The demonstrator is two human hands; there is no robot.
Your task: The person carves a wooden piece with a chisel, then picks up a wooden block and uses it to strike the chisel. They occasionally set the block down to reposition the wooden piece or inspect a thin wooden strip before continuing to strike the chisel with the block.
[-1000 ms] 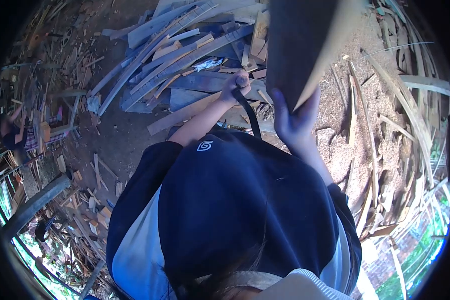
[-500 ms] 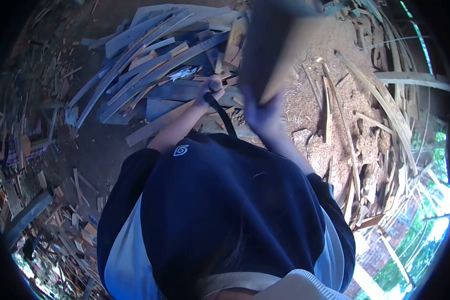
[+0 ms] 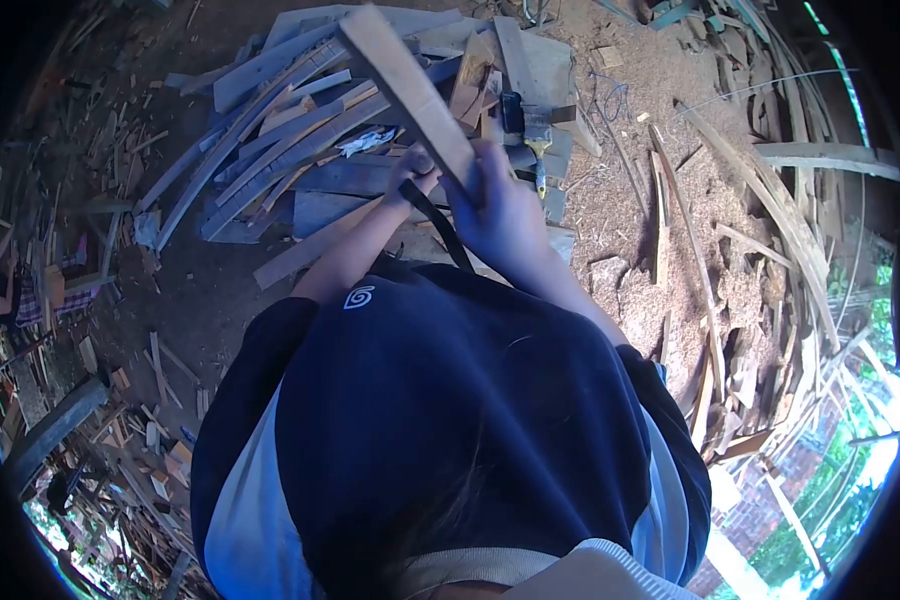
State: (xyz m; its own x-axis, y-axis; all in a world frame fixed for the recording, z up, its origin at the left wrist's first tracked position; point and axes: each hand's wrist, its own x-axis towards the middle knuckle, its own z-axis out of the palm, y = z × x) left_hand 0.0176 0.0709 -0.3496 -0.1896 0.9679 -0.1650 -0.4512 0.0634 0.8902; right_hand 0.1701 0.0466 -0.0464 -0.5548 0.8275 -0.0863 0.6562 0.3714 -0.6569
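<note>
Brown and squared, a bar (image 3: 407,92) slanted up from the right hand (image 3: 495,220) in the head view, its lower end clamped in the fingers, with boards (image 3: 337,178) behind it. Just beside, the left hand (image 3: 412,182) was closed round a handle (image 3: 422,162) whose round end showed. Near the right hand lay a brush (image 3: 538,142), with sawdust (image 3: 615,228) farther right.

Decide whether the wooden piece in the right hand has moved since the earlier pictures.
Yes: the wooden piece has swung left in view, towards the white scrap on the piled planks.
</note>
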